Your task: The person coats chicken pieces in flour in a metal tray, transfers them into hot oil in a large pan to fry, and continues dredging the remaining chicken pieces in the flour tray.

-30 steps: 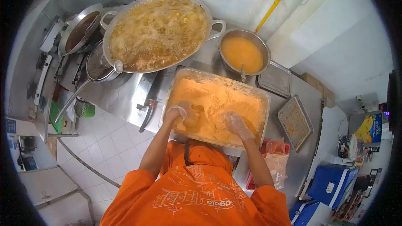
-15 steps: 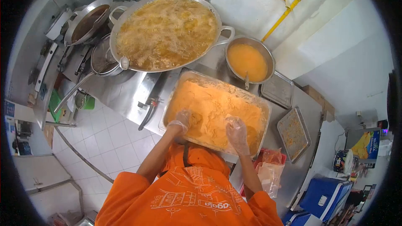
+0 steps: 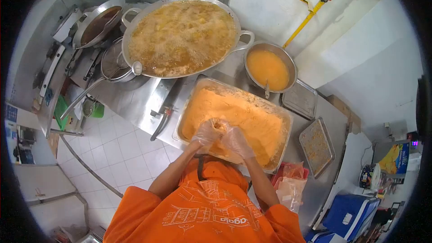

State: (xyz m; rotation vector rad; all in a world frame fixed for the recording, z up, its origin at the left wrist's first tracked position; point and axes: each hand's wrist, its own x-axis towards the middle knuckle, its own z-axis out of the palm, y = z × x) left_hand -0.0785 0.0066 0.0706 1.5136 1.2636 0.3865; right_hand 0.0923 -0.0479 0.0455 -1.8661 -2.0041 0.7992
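Observation:
My left hand [image 3: 206,133] and my right hand [image 3: 237,141], both in clear plastic gloves, meet over a large metal tray [image 3: 181,131] of orange breading powder [image 3: 245,112]. Between their curled fingers is a coated piece of food [image 3: 219,126], lumpy and orange-brown. Its exact kind cannot be made out, since the fingers cover much of it. The powder's surface is uneven, with clumps along the tray's far side.
Behind the tray stands a wide pan [image 3: 180,38] of bubbling oil. A bowl of orange liquid [image 3: 267,69] with a ladle is at its right. Smaller trays [image 3: 317,146] and a red basket with plastic bags [image 3: 290,184] are on the right. A strainer's long handle [image 3: 81,97] sticks out leftward.
My hands were apart over the powder, the left at the tray's left and the right farther right. Now they have come together around the coated piece. The camera view has shifted slightly.

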